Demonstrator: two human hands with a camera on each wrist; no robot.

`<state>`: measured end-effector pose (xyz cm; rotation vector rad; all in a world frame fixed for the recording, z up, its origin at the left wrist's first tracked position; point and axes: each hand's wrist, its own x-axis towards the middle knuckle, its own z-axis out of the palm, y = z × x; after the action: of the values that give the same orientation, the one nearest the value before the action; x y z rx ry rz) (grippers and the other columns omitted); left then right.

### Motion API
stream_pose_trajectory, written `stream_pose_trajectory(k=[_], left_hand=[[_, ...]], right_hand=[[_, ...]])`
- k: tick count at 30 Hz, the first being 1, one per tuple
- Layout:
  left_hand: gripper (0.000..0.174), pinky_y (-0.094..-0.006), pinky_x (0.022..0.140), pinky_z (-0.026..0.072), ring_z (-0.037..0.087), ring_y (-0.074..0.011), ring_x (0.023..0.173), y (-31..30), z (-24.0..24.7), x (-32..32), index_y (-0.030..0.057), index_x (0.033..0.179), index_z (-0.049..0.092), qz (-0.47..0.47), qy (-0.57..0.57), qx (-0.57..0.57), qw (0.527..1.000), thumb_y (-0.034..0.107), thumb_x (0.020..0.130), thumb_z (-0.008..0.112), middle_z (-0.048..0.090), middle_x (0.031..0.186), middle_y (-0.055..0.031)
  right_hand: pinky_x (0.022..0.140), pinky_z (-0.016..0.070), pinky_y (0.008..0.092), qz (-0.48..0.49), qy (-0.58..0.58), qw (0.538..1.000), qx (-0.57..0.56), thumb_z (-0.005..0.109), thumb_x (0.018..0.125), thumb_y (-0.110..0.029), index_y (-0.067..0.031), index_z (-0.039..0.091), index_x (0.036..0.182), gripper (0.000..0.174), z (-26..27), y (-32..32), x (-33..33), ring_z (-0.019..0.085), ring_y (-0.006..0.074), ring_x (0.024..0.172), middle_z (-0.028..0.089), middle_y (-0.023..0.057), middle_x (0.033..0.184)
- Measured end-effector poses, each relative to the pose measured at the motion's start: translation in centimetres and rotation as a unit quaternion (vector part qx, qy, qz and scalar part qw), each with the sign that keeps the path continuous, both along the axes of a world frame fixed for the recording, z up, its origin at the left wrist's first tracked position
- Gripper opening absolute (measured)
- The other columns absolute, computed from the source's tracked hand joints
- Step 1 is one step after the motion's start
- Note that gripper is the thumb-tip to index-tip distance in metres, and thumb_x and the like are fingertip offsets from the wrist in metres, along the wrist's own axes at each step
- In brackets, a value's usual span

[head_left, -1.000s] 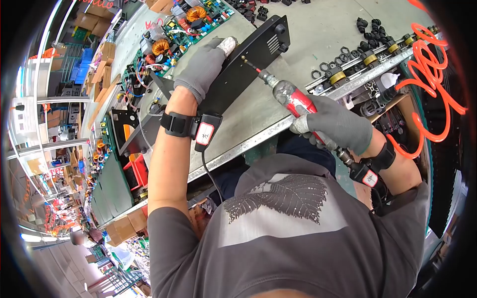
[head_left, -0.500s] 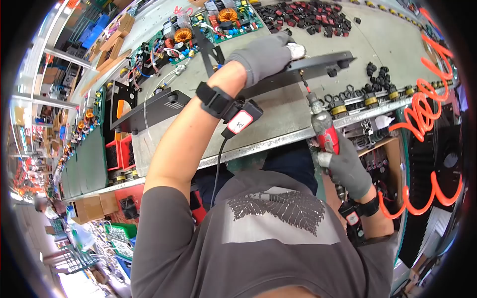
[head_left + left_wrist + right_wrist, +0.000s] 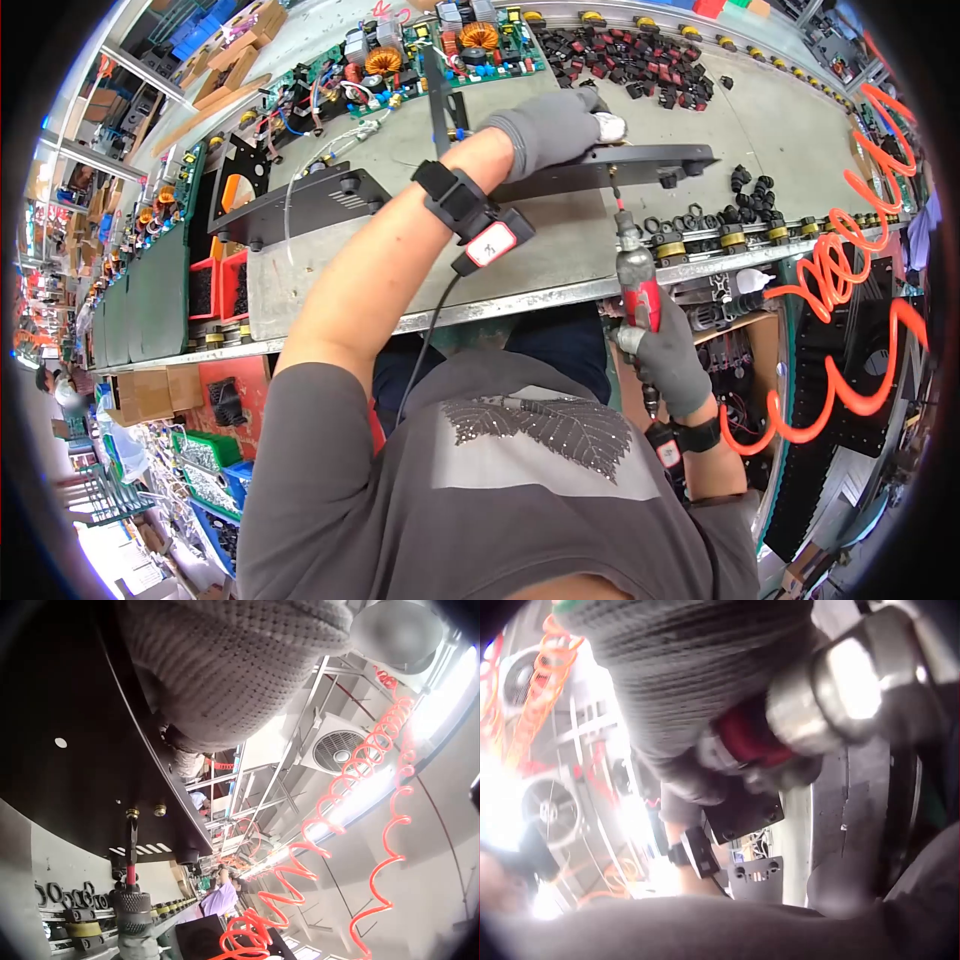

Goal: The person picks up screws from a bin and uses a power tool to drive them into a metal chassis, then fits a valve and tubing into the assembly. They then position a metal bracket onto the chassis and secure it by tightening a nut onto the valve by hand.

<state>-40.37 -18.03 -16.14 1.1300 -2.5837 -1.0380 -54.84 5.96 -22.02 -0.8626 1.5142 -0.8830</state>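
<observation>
My gloved left hand point(image 3: 555, 132) holds a black metal panel point(image 3: 560, 178) by its upper edge, tilted up over the bench. In the left wrist view the glove point(image 3: 225, 671) lies along the panel's edge. My gloved right hand point(image 3: 677, 362) grips a red and silver air screwdriver point(image 3: 637, 275), which points away from my body. Its bit point(image 3: 133, 844) meets a brass-coloured screw point(image 3: 133, 814) on the panel's face, and a second brass screw point(image 3: 160, 811) sits beside it. In the right wrist view, my fingers wrap around the tool's red body point(image 3: 750, 731).
Another black panel point(image 3: 300, 205) lies at the left, near red bins point(image 3: 233, 285). Circuit boards point(image 3: 430, 60) and a pile of small black and red parts point(image 3: 640, 60) stand farther back. Black nuts point(image 3: 690, 220) line the bench's front rail. A coiled orange hose point(image 3: 830, 270) hangs at the right.
The panel has swung from a steep slant to nearly level across the view, with the left hand moving right. The right hand and screwdriver have turned more upright, the bit staying at the screw.
</observation>
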Motion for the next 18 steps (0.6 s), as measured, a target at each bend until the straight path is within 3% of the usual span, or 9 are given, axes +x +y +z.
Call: stream_pose_trajectory(k=[1, 2, 5, 9, 10, 13, 16, 17, 18], left_hand=[[0.046, -0.0337, 0.078, 0.0506, 0.067, -0.0221, 0.085, -1.8, -3.2, -0.4, 0.0031, 0.127, 0.056, -0.005, 0.049, -0.084, 0.995, 0.036, 0.095, 0.052, 0.069, 0.096, -0.0144], [0.046, -0.0337, 0.078, 0.0506, 0.067, -0.0221, 0.085, -3.6, -3.7, -0.6, 0.0031, 0.127, 0.056, -0.006, 0.053, -0.084, 0.995, 0.036, 0.095, 0.052, 0.069, 0.096, -0.0144], [0.035, -0.0305, 0.065, 0.0528, 0.067, -0.0111, 0.071, -7.1, -3.6, 0.6, 0.0071, 0.121, 0.059, 0.072, 0.181, 0.169, 0.966, 0.03, 0.096, 0.052, 0.07, 0.093, -0.0057], [0.041, -0.0413, 0.077, 0.0514, 0.068, -0.0324, 0.085, -3.4, -1.0, 1.2, 0.0043, 0.119, 0.058, 0.063, 0.063, -0.221, 0.971, 0.038, 0.096, 0.053, 0.07, 0.094, -0.0155], [0.041, -0.0428, 0.077, 0.0508, 0.067, -0.0338, 0.088, -1.9, -1.3, 1.0, 0.006, 0.118, 0.057, 0.07, -0.016, -0.225, 0.972, 0.038, 0.093, 0.056, 0.069, 0.096, -0.0183], [0.04, -0.0452, 0.073, 0.0502, 0.065, -0.0345, 0.084, -0.1, -7.0, 1.3, 0.008, 0.118, 0.056, 0.05, 0.019, -0.303, 0.951, 0.036, 0.09, 0.059, 0.067, 0.093, -0.0166], [0.04, -0.0442, 0.072, 0.0494, 0.064, -0.0326, 0.085, 0.6, -11.8, 2.1, 0.0073, 0.119, 0.055, 0.056, 0.03, -0.299, 0.952, 0.036, 0.091, 0.057, 0.063, 0.098, -0.0151], [0.041, -0.0433, 0.074, 0.049, 0.063, -0.0314, 0.089, 1.1, -11.8, 2.4, 0.0061, 0.121, 0.053, 0.043, -0.047, -0.312, 0.948, 0.035, 0.092, 0.056, 0.062, 0.1, -0.0142], [0.045, -0.0435, 0.076, 0.0492, 0.062, -0.0324, 0.091, 1.3, -12.2, 2.7, 0.0051, 0.126, 0.05, 0.043, -0.001, -0.314, 0.948, 0.031, 0.09, 0.058, 0.062, 0.099, -0.0151]], right_hand=[[0.049, 0.0385, 0.0261, -0.025, -0.056, 0.998, 0.008, 0.072, 0.073, -0.017, -0.0047, 0.049, 0.097, 0.036, -0.9, 0.1, 0.0, 0.045, 0.0093, 0.056, 0.046, 0.0011, 0.07], [0.049, 0.0385, 0.0261, -0.026, -0.052, 0.998, 0.007, 0.072, 0.073, -0.017, -0.0047, 0.049, 0.097, 0.036, -1.6, 0.2, -0.3, 0.045, 0.0093, 0.056, 0.046, 0.0011, 0.07], [0.051, 0.0406, 0.0275, 0.033, 0.05, 0.998, -0.019, 0.071, 0.073, -0.01, -0.0045, 0.05, 0.098, 0.034, -1.6, 1.1, -0.4, 0.046, 0.0103, 0.057, 0.048, 0.0001, 0.073], [0.051, 0.0424, 0.025, 0.051, -0.123, 0.99, 0.038, 0.066, 0.069, -0.013, -0.001, 0.052, 0.112, 0.047, -2.2, 1.7, -0.7, 0.051, 0.0114, 0.058, 0.052, 0.0021, 0.075], [0.051, 0.0424, 0.025, 0.055, -0.124, 0.99, 0.039, 0.066, 0.069, -0.013, -0.001, 0.052, 0.112, 0.047, -2.4, 1.8, -0.8, 0.051, 0.0114, 0.058, 0.052, 0.0021, 0.075], [0.073, 0.0417, 0.0261, 0.088, -0.108, 0.989, 0.037, 0.072, 0.07, -0.009, -0.0019, 0.054, 0.116, 0.05, -2.4, 2.1, -1.1, 0.044, 0.0093, 0.082, 0.048, -0.0027, 0.091], [0.071, 0.0413, 0.0258, 0.09, -0.102, 0.99, 0.042, 0.071, 0.071, -0.01, -0.0021, 0.054, 0.116, 0.049, -1.7, 2.0, -0.7, 0.044, 0.0093, 0.08, 0.048, -0.0026, 0.09], [0.071, 0.0409, 0.0257, 0.092, -0.091, 0.99, 0.046, 0.07, 0.071, -0.011, -0.0025, 0.054, 0.114, 0.046, -1.0, 1.6, -0.3, 0.044, 0.0093, 0.08, 0.048, -0.0023, 0.09], [0.067, 0.042, 0.0255, 0.1, -0.079, 0.991, 0.049, 0.069, 0.071, -0.011, -0.0026, 0.054, 0.111, 0.044, -0.5, 1.4, 0.0, 0.047, 0.0089, 0.076, 0.05, -0.0016, 0.086]])
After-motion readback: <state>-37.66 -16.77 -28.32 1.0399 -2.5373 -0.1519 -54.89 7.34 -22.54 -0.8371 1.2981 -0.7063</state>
